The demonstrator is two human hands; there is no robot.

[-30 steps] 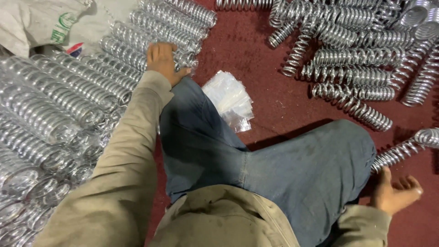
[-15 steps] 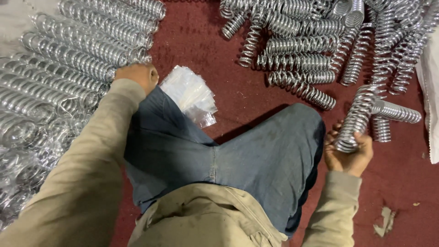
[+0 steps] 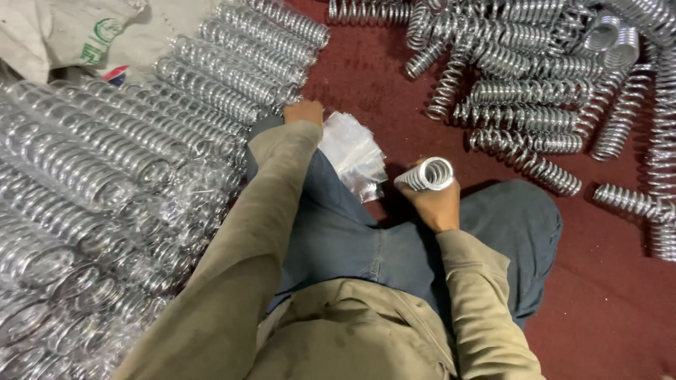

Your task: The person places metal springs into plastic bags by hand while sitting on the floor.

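1. Head view looks down on a seated person in blue jeans and a khaki jacket, on a dark red floor (image 3: pixel 620 309).
2. Right hand (image 3: pixel 438 204) has its grip clamped around a shiny metal coil spring (image 3: pixel 426 174), held up over the lap; the spring's long axis points roughly toward the camera, so its open round end shows and its length is foreshortened.
3. Left hand (image 3: pixel 304 112) reaches far and left, resting at the edge of the stack of clear plastic bags (image 3: pixel 355 151), just beside the wrapped springs (image 3: pixel 105 169). Its fingers are hidden behind the wrist, so whether its grip is apart or together cannot be told.
4. The bags lie on the floor between the two hands, to the left of the held spring and near it; the left hand is the nearer one to them.
5. Loose bare springs (image 3: pixel 535 91) are heaped far right, well apart from both hands.
6. A white sack (image 3: pixel 63 32) sits far left, cut off by the frame edge.
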